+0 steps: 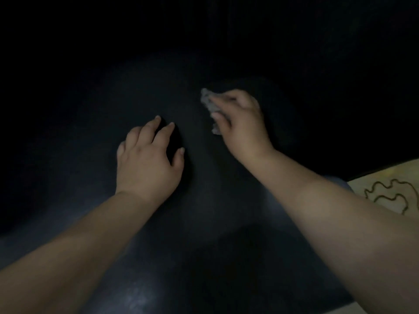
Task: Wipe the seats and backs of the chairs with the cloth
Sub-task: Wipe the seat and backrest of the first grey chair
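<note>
Right hand point(240, 123): fingers curled round a bunched cloth point(209, 105), pressing it on the dark chair point(204, 200).
Left hand point(147, 159): empty, spread flat, bracing.
Tip: flatten the cloth; overlap strokes.

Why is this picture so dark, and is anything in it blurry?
Head view: dim light, so the dark chair surface nearly vanishes into black at the top; faint sheen shows low on it. The left hand and the right hand gripping the grey cloth look soft and slightly blurred. Only the pale floor at right is bright.
</note>
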Motion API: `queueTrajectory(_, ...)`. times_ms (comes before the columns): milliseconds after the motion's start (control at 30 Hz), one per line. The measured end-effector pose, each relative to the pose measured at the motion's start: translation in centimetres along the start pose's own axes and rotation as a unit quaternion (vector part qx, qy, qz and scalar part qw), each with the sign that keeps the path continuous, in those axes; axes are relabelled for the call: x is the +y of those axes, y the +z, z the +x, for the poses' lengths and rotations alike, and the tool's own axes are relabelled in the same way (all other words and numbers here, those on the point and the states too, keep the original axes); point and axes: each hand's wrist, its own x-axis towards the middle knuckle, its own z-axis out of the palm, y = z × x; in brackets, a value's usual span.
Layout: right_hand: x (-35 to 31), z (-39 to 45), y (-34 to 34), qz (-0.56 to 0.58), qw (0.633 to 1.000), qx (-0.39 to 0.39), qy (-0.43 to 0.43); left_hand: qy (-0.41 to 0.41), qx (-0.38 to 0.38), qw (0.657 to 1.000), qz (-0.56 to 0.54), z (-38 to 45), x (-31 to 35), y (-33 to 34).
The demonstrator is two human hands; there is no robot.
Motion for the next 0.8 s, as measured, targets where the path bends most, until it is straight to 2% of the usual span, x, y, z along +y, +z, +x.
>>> queueTrajectory(67, 1.0, 0.4, -0.3, -0.064, 0.997, 0.030, 0.041, -0.009, 0.000, 1.000, 0.010, -0.4, -0.8, -0.4)
queueTrajectory(133, 1.2, 2.9, -0.5, -0.092, 0.986, 0.102, 0.097, -0.018, 0.004, 1.000, 0.017, -0.7, -1.6, -0.8)
queueTrajectory(167, 0.9, 4.3, -0.6, -0.101, 0.977, 0.124, 0.144, -0.024, 0.007, 1.000, 0.018, -0.9, -2.0, -0.9)
queueTrajectory(200, 0.4, 5.5, -0.3, -0.064, 0.969, 0.133, 0.199, -0.031, 0.008, 0.999, 0.019, -1.0, -2.5, -1.1)
queueTrajectory(267, -0.6, 6.9, 0.3, 0.004, 0.969, 0.115, 0.221, -0.047, 0.006, 0.999, 0.021, -1.5, -3.4, -1.3)
queueTrajectory(333, -2.9, 6.8, 1.6, 0.013, 0.981, 0.101, 0.165, -0.062, 0.003, 0.998, 0.022, -2.3, -4.2, -1.5)
queueTrajectory(367, -4.3, 6.1, 2.5, 0.024, 0.990, 0.085, 0.111, -0.066, -0.001, 0.998, 0.022, -2.7, -4.5, -1.6)
queueTrajectory(433, -6.1, 2.6, 3.6, 0.027, 0.999, -0.020, -0.018, -0.071, -0.016, 0.997, 0.022, -3.8, -4.7, -1.9)
queueTrajectory(500, -7.4, -1.8, 3.1, 0.011, 0.993, -0.091, -0.073, -0.077, -0.038, 0.996, 0.016, -5.1, -4.8, -2.4)
queueTrajectory(600, -8.1, -8.1, 0.5, 0.094, 0.985, -0.134, -0.047, -0.079, -0.068, 0.994, 0.016, -7.6, -4.8, -3.5)
queueTrajectory(800, -6.3, -12.7, -4.5, -0.002, 0.973, -0.229, 0.039, -0.074, -0.120, 0.989, 0.034, -13.3, -3.2, -7.4)
